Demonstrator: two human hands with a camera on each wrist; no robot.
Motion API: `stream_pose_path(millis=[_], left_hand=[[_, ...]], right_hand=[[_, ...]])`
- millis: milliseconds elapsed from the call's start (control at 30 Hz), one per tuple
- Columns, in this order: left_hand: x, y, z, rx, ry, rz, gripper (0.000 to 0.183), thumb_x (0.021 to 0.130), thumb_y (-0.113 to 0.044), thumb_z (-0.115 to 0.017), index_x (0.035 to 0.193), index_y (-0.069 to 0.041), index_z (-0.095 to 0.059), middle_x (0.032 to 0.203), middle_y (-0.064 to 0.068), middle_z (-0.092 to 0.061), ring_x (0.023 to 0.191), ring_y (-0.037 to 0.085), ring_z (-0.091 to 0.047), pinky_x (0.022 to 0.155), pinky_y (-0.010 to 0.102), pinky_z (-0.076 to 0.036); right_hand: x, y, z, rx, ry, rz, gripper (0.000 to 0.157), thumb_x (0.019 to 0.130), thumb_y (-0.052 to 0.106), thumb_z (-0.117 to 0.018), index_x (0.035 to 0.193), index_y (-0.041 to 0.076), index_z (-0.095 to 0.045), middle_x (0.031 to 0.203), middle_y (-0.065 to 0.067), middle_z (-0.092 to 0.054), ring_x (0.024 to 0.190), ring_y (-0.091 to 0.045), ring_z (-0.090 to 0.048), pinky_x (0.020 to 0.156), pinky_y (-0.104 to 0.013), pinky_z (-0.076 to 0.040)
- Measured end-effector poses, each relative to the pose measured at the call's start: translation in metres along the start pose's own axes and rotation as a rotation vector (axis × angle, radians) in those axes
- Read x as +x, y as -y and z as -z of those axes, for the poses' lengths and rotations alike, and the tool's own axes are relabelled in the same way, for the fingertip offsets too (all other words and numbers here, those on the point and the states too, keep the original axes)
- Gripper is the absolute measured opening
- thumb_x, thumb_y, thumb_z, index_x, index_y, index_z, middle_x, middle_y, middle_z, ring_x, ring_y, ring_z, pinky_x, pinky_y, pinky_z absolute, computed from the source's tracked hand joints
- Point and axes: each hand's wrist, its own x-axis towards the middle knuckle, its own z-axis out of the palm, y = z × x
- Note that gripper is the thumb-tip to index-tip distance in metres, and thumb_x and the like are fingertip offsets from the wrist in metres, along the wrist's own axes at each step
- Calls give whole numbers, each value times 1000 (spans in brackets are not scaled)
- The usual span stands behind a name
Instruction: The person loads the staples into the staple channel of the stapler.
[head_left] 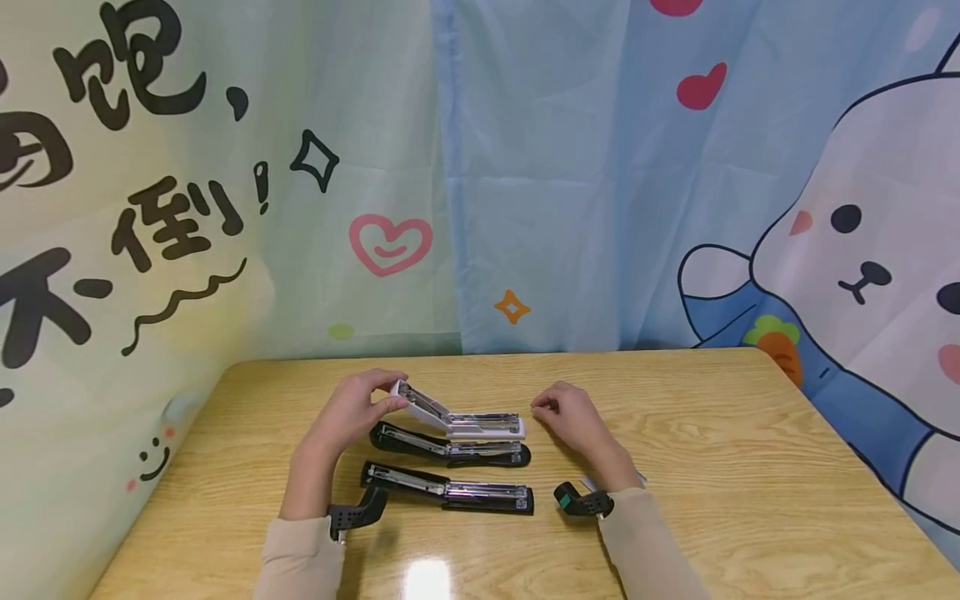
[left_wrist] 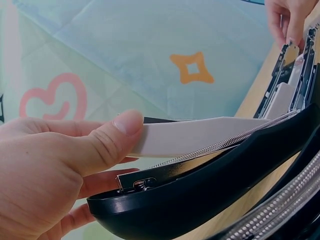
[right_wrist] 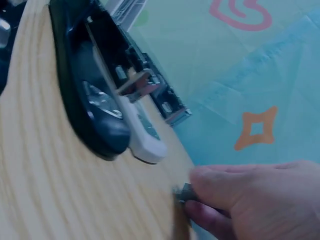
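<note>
Three staplers lie opened out in a stack of rows before me. My left hand (head_left: 365, 400) pinches the raised arm of the white stapler (head_left: 483, 432) between thumb and fingers, at its left end. Just in front of it lies a black stapler (head_left: 491, 460) with rounded ends, and nearer me a longer black stapler (head_left: 487, 505). Right of the white stapler's base, my right hand (head_left: 573, 417) is apart from it. In the right wrist view its thumb and finger pinch a short grey strip of staples (right_wrist: 186, 193), mostly hidden by the fingers.
Under my right wrist, thin silvery strips (head_left: 590, 482) show partly on the wooden table (head_left: 750, 467). A printed curtain (head_left: 540, 183) hangs right behind the table's far edge. Each forearm carries a black wrist camera (head_left: 358, 512).
</note>
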Motion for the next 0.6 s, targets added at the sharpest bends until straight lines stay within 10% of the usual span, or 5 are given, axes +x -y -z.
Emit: stream_pose_path(millis=[600], left_hand=[[1,2,-1,-10,-3,-2,41,88,-27,-67,124,-9,-63,119,8,-67,109,25,-62,92,49,-48]], right_hand=[[1,-5,7,-79,31,-100,19,89,16,-67,105,10,-72,103,-6,-70,96,-23,-64,86,-41,-51]])
